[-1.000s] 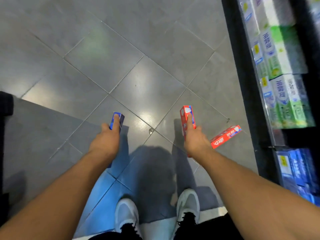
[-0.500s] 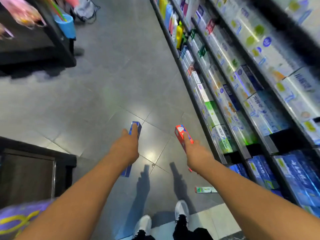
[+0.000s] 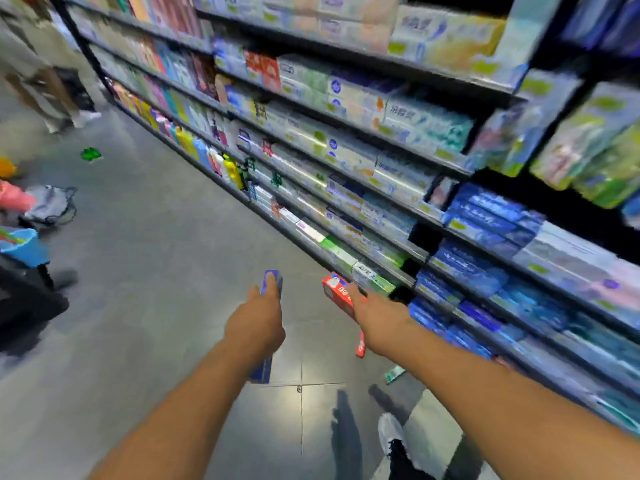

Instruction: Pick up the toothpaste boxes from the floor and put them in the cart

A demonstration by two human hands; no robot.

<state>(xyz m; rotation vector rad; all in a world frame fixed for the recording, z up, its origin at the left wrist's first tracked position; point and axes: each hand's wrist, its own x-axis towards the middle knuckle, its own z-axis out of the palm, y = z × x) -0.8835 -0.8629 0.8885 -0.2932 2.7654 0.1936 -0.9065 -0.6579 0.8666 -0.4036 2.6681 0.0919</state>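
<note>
Left hand (image 3: 256, 327) is clenched on a blue toothpaste box (image 3: 271, 284); a red toothpaste box (image 3: 337, 294) is gripped by the right hand (image 3: 377, 320). Carrying is judged underway. No cart is seen; another box (image 3: 394, 373) lies at five o'clock.

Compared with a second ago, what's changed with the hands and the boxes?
The view has swung up from the floor tiles to the aisle and the shelves. A box still lies on the floor near the shelf base. Unchanged: the left hand grips the blue box, the right hand the red box. No cart is visible.
</note>
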